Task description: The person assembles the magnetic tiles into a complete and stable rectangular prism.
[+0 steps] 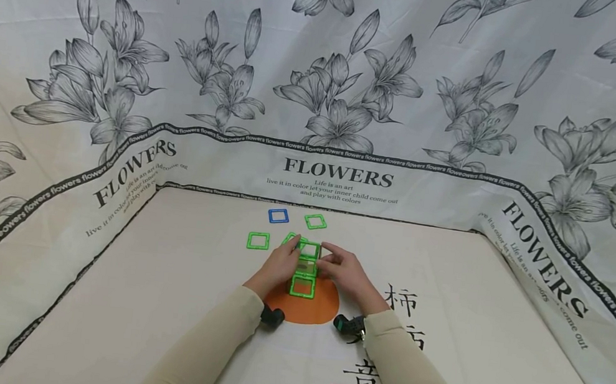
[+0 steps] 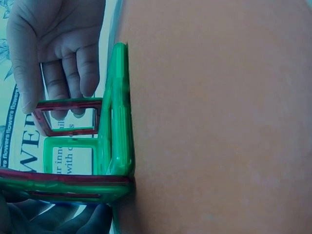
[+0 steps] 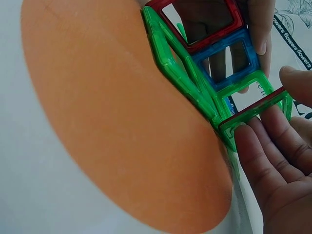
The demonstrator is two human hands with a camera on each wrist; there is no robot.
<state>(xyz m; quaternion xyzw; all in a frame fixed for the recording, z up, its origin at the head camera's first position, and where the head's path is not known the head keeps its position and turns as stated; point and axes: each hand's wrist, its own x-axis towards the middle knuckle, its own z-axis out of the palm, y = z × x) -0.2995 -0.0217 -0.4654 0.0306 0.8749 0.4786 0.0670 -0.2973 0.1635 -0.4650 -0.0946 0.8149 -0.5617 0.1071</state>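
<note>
Both hands are on an open, box-like build of square magnetic tiles, whose green frames (image 1: pixel 303 286) run in a row over the orange circle in the head view. My left hand (image 1: pixel 279 265) holds the left side, where a red tile (image 3: pixel 237 17) and a blue tile (image 3: pixel 252 52) stand side by side in the right wrist view. Opposite, my right hand (image 1: pixel 346 273) pinches a red-edged tile (image 2: pixel 68 104) between thumb and fingers, its lower edge against the green row. Several green frames (image 3: pixel 163 53) form the base. My left palm is hidden in the wrist views.
Behind the build lie a loose blue tile (image 1: pixel 278 216) and a green tile (image 1: pixel 315 221). Another green tile (image 1: pixel 258 240) lies to the left. The printed cloth (image 1: pixel 196 236) has an orange circle (image 1: pixel 301 313), black characters at right, and rises as flowered walls around the work area.
</note>
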